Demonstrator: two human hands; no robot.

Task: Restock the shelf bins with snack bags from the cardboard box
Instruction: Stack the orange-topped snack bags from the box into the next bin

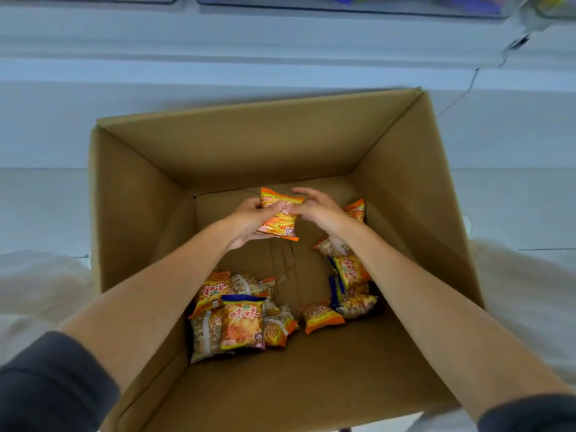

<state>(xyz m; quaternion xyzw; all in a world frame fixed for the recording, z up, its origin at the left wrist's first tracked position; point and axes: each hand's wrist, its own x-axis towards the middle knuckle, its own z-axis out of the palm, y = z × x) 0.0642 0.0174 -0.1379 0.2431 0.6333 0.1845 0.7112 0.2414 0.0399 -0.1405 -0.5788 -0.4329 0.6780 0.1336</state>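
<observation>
Pale floor and a white shelf front lay beyond the cardboard box (131, 188), deep inside which I worked. My left hand (249, 219) cupped an orange snack bag (280, 218) from below, fingers curled round it; my right hand (318, 207) pinched its upper right edge. It hung over the box's far floor, long axis pointing at the far wall. The shelf bins (343, 4) sat well beyond that wall, so the lift would go up and away. Loose bags (240, 316) lay by the box's near wall.

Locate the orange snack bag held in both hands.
Head view, centre: the orange snack bag is held between the left hand and right hand, low inside the cardboard box near its far wall.
</observation>
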